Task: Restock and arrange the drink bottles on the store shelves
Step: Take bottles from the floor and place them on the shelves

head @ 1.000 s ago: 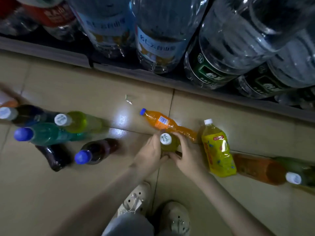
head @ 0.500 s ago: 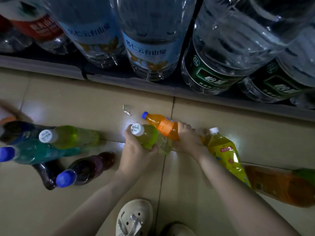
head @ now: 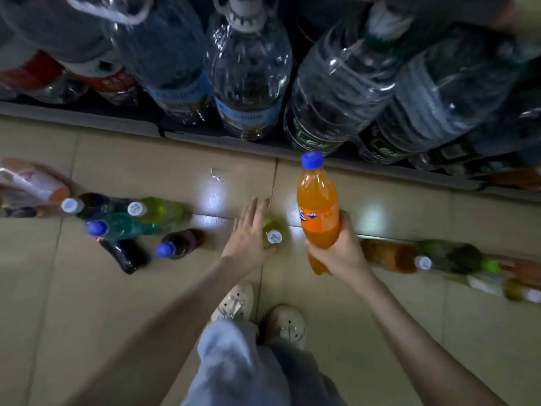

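Clearly, the orange bottle (head: pixel 317 212) wears a blue cap (head: pixel 312 160).

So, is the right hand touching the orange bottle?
Touching. The head view shows the right hand gripping round the lower half of the orange bottle.

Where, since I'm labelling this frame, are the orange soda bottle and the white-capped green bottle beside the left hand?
orange soda bottle (head: pixel 316 196), head view, orange body above the label.
green bottle (head: pixel 274 237), head view, its white cap.

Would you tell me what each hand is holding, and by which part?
The right hand grips the orange soda bottle around its lower body. The left hand holds nothing, fingers straight beside the green bottle.
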Action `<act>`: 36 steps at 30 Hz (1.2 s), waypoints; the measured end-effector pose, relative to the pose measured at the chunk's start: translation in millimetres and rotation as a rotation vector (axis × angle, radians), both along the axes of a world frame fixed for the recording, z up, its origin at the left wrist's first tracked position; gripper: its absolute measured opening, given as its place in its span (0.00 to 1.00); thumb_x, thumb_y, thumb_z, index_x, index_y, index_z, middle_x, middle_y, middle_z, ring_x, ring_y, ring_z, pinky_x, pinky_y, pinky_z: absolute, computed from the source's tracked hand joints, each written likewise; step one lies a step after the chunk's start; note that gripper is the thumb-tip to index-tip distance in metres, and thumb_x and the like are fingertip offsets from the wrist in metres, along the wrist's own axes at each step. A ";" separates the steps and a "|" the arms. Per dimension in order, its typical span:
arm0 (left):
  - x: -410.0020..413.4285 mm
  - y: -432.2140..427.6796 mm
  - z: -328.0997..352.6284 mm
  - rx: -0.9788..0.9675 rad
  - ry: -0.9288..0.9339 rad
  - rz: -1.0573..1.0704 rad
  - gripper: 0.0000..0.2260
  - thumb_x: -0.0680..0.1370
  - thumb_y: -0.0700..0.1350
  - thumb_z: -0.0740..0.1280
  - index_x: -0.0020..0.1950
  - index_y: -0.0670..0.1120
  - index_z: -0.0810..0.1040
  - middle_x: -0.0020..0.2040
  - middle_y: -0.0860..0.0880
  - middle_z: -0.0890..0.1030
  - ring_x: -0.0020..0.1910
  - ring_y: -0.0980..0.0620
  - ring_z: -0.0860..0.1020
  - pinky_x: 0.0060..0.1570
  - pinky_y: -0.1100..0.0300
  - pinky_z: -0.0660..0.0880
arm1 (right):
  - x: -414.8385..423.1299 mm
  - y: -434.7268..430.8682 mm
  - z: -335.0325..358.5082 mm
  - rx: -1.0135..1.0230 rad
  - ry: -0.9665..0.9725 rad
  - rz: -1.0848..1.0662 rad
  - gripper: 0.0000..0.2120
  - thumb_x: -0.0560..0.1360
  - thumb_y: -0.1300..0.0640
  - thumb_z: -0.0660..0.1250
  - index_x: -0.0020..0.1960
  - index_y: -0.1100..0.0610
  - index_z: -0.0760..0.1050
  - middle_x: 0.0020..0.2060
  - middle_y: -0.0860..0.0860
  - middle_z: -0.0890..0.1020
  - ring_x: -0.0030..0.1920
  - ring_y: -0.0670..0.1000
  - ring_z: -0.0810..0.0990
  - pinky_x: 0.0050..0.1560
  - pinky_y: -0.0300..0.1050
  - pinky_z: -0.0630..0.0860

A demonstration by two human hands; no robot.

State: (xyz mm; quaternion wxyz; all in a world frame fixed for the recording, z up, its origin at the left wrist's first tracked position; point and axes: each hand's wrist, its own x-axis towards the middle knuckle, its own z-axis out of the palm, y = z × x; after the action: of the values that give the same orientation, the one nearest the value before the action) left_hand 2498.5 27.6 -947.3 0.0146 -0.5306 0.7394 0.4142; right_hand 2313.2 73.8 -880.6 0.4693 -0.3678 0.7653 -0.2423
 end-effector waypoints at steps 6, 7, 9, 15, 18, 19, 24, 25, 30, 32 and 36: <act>-13.3 11.6 196.9 0.161 0.278 -0.062 0.40 0.72 0.48 0.73 0.76 0.57 0.51 0.77 0.51 0.60 0.75 0.51 0.58 0.72 0.55 0.59 | 7.2 8.4 166.8 -0.041 -0.040 -0.114 0.28 0.68 0.63 0.76 0.60 0.51 0.64 0.47 0.44 0.77 0.43 0.38 0.77 0.40 0.27 0.72; -14.4 10.8 232.2 0.193 0.285 -0.058 0.39 0.73 0.49 0.73 0.76 0.56 0.53 0.75 0.53 0.63 0.73 0.51 0.62 0.70 0.56 0.61 | 10.3 8.1 198.6 -0.064 -0.067 -0.140 0.27 0.68 0.64 0.76 0.59 0.51 0.64 0.46 0.43 0.77 0.42 0.36 0.77 0.40 0.27 0.74; -17.3 6.7 302.6 0.234 0.246 -0.083 0.36 0.73 0.50 0.72 0.76 0.55 0.56 0.70 0.52 0.71 0.69 0.50 0.69 0.66 0.56 0.67 | 16.7 7.5 262.8 -0.104 -0.122 -0.178 0.27 0.68 0.65 0.76 0.58 0.51 0.65 0.46 0.43 0.79 0.41 0.36 0.78 0.42 0.32 0.77; -21.9 -10.2 495.5 0.160 0.292 -0.096 0.35 0.72 0.54 0.70 0.74 0.61 0.56 0.64 0.52 0.77 0.61 0.49 0.77 0.59 0.54 0.74 | 22.6 4.5 439.6 -0.285 -0.313 -0.202 0.27 0.66 0.70 0.75 0.55 0.48 0.70 0.50 0.44 0.80 0.46 0.38 0.81 0.48 0.36 0.78; -24.3 -19.4 572.4 0.012 0.294 -0.139 0.35 0.72 0.51 0.72 0.75 0.58 0.58 0.64 0.50 0.77 0.60 0.48 0.77 0.58 0.56 0.74 | 18.2 0.6 515.3 -0.364 -0.328 -0.151 0.26 0.67 0.70 0.74 0.55 0.48 0.70 0.50 0.45 0.80 0.45 0.36 0.81 0.44 0.32 0.76; -24.4 -21.8 595.9 -0.040 0.291 -0.153 0.34 0.72 0.51 0.72 0.74 0.58 0.59 0.64 0.50 0.77 0.60 0.48 0.77 0.57 0.56 0.74 | 16.4 -1.0 539.1 -0.390 -0.325 -0.151 0.25 0.67 0.69 0.74 0.55 0.48 0.70 0.50 0.45 0.80 0.44 0.36 0.81 0.43 0.32 0.76; -23.2 -32.3 689.5 -0.214 0.292 -0.274 0.33 0.71 0.57 0.72 0.73 0.61 0.61 0.59 0.56 0.79 0.56 0.53 0.78 0.53 0.62 0.73 | 12.9 -1.5 637.3 -0.552 -0.264 -0.183 0.25 0.68 0.65 0.75 0.59 0.51 0.69 0.50 0.47 0.81 0.45 0.37 0.81 0.46 0.34 0.78; -23.5 -35.0 706.6 -0.223 0.304 -0.280 0.33 0.71 0.57 0.72 0.72 0.63 0.61 0.57 0.57 0.79 0.56 0.54 0.78 0.53 0.62 0.74 | 13.1 -1.7 653.2 -0.587 -0.242 -0.187 0.24 0.68 0.63 0.75 0.58 0.49 0.70 0.50 0.47 0.81 0.46 0.38 0.82 0.46 0.35 0.79; -24.9 -54.8 782.3 -0.312 0.375 -0.306 0.32 0.72 0.57 0.72 0.71 0.66 0.60 0.54 0.58 0.80 0.50 0.59 0.78 0.48 0.68 0.75 | 17.8 -13.0 731.2 -0.741 -0.139 -0.180 0.23 0.68 0.59 0.76 0.57 0.48 0.70 0.49 0.45 0.82 0.46 0.46 0.82 0.41 0.38 0.79; -23.8 -64.0 809.0 -0.386 0.392 -0.341 0.29 0.73 0.56 0.71 0.71 0.63 0.63 0.53 0.58 0.80 0.50 0.58 0.79 0.46 0.68 0.75 | 20.3 -20.1 757.5 -0.811 -0.118 -0.182 0.22 0.68 0.61 0.76 0.57 0.50 0.71 0.44 0.45 0.82 0.43 0.49 0.83 0.38 0.42 0.80; -20.9 -86.7 850.3 -0.554 0.406 -0.430 0.22 0.75 0.60 0.66 0.67 0.56 0.70 0.56 0.55 0.81 0.51 0.55 0.80 0.51 0.55 0.78 | 20.9 -31.7 792.0 -0.915 -0.074 -0.198 0.23 0.66 0.59 0.78 0.56 0.48 0.72 0.47 0.44 0.83 0.46 0.41 0.83 0.43 0.35 0.77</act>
State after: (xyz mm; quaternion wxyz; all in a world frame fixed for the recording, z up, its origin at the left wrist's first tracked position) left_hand 2477.6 -59.2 -97.0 -0.1889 -0.2552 0.9051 0.2829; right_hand 2334.0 42.1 -88.6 0.2606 -0.4533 0.5938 -0.6116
